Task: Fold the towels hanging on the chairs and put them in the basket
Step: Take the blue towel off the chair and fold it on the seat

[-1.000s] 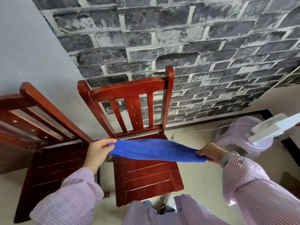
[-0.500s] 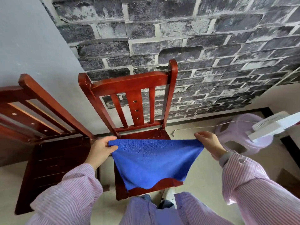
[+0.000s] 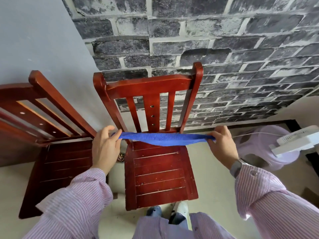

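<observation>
I hold a blue towel (image 3: 164,139) stretched flat and level between both hands, seen edge-on as a thin band above the back of a red wooden chair seat (image 3: 159,171). My left hand (image 3: 105,147) pinches its left end with the fingers partly spread. My right hand (image 3: 222,145) grips its right end. A second red wooden chair (image 3: 51,163) stands to the left with nothing on its back. No basket is in view.
A dark brick-pattern wall (image 3: 207,49) rises right behind the chairs. A pale purple plastic stool (image 3: 264,149) stands on the floor at the right, with a white fan part (image 3: 300,140) and a thin cord over it. My feet show below the chair seat.
Half a second ago the towel hung down open in front of the seat; now it is swung up level between my hands, which have spread a little wider and moved toward the chair back.
</observation>
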Demonstrator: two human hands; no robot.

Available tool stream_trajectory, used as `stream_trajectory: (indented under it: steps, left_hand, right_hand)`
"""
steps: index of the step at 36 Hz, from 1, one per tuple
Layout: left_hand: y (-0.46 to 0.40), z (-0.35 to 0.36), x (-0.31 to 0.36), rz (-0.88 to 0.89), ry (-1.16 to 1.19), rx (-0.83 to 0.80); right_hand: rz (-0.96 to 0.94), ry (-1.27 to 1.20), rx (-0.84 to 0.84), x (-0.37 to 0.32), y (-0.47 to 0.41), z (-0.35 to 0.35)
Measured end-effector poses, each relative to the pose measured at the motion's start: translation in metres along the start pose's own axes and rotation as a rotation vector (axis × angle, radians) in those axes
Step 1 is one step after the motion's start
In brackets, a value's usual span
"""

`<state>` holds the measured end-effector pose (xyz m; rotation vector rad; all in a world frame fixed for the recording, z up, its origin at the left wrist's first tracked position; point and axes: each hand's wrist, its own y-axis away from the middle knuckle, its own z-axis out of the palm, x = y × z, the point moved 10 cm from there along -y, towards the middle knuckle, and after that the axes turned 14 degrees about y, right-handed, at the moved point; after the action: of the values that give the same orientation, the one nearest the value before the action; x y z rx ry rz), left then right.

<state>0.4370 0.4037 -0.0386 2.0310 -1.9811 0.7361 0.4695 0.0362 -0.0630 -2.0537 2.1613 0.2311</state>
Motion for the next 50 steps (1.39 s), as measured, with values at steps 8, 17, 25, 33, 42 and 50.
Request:
stream_trajectory:
  steps: [8, 17, 25, 33, 42, 50]
  left_hand:
    - [0.049, 0.075, -0.045, 0.11, -0.164, -0.221]
    - [0.14, 0.202, -0.1, 0.158, -0.18, -0.583]
    - [0.241, 0.285, -0.159, -0.039, -0.227, -1.045]
    - [0.204, 0.321, -0.183, -0.168, -0.207, -0.972]
    - [0.068, 0.352, -0.17, -0.148, 0.001, -0.591]
    - [0.003, 0.386, -0.172, -0.079, -0.08, -0.537]
  right_hand:
    - [-0.011, 0.061, -0.215, 0.016, 0.04, 0.086]
    - [0.002, 0.125, -0.652, 0.047, 0.123, 0.246]
    - [-0.021, 0.312, -1.009, 0.073, 0.205, 0.341]
    - [0.121, 0.225, -1.078, 0.078, 0.19, 0.378]
    - [0.222, 0.085, -0.591, 0.067, 0.051, 0.375]
    - [0.124, 0.221, -0.369, 0.066, -0.046, 0.376]
